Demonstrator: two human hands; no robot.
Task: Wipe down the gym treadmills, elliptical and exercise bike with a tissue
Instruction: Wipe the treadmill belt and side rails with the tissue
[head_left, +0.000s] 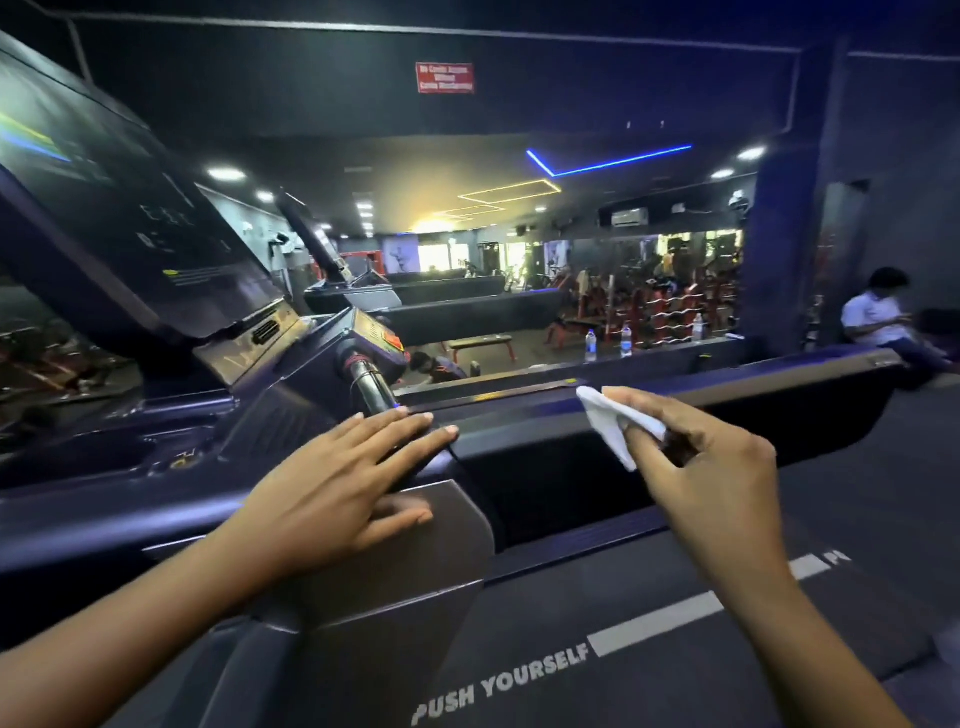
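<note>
A dark treadmill (571, 467) fills the view, tilted, with its console (104, 208) at the upper left and its belt (623, 649), printed "PUSH YOURSELF", at the bottom. My left hand (343, 488) lies flat with fingers spread on the grey side panel beside the handlebar grip (371, 384). My right hand (706, 457) pinches a folded white tissue (610, 423) and holds it against the treadmill's long dark side rail.
A wall mirror (519, 286) behind the treadmill reflects gym benches and red machines. Water bottles (591, 345) stand on the ledge under it. A person in a white shirt (878, 322) sits at the far right. More treadmills (441, 301) stand beyond the console.
</note>
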